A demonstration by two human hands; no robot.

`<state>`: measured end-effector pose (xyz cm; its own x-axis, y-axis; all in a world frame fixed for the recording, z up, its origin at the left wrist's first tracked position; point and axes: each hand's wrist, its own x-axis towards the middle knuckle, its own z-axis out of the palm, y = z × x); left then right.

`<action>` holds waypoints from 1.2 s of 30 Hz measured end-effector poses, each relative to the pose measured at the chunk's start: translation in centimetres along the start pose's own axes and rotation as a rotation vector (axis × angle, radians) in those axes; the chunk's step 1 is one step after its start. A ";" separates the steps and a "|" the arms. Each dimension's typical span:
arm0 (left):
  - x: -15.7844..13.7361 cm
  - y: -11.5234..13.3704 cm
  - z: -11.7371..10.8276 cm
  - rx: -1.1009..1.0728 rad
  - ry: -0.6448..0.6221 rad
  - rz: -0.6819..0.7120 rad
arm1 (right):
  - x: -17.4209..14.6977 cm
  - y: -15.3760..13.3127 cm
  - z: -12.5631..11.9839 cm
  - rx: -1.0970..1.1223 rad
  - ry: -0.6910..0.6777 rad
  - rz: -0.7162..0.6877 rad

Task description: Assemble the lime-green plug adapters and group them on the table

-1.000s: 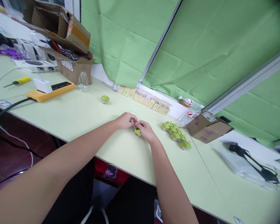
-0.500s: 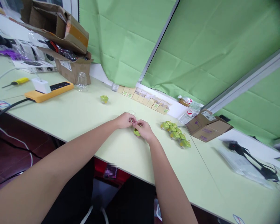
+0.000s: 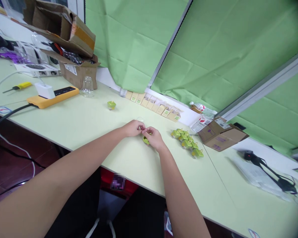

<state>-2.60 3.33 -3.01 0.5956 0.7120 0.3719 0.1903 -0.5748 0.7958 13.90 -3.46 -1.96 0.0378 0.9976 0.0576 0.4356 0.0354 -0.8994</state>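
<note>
Over the middle of the table, my left hand point(image 3: 134, 128) and my right hand point(image 3: 154, 138) meet at their fingertips. The left fingers are pinched together; whatever lies between them is too small to make out. A small round green plastic lid point(image 3: 146, 140) with dark cut-outs shows under my right thumb, and the right fingers curl round it, partly hiding it. Just behind the left hand is a clear round plastic piece point(image 3: 140, 119). To the right stand several small clear cups with green lids and loops point(image 3: 186, 143). One similar green-lidded cup point(image 3: 111, 105) stands alone at the back left.
A row of small cardboard boxes point(image 3: 152, 105) lines the back edge. Plastic bottles point(image 3: 201, 123) and a carton point(image 3: 221, 135) sit back right, a black strap point(image 3: 270, 172) farther right. At left are a yellow power strip point(image 3: 67, 93), a screwdriver point(image 3: 22, 86), a clear jar point(image 3: 87, 87) and open cartons point(image 3: 76, 74).
The whole view has shifted very slightly. Both hands keep the same pinched position, with only tiny finger movement at the fingertips.
</note>
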 end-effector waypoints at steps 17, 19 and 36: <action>0.2 -0.3 0.0 -0.012 0.009 -0.032 | 0.6 0.6 0.0 0.010 0.054 0.015; 0.1 -0.2 0.0 -0.006 0.015 -0.030 | 0.7 0.8 0.0 0.006 0.057 0.008; 0.2 0.0 0.3 0.029 0.008 -0.016 | 0.3 -0.2 -0.3 -0.034 0.157 0.012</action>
<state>-2.23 3.28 -3.10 0.5861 0.7246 0.3626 0.2229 -0.5745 0.7876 14.08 -3.16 -1.58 0.1815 0.9765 0.1165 0.4643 0.0194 -0.8855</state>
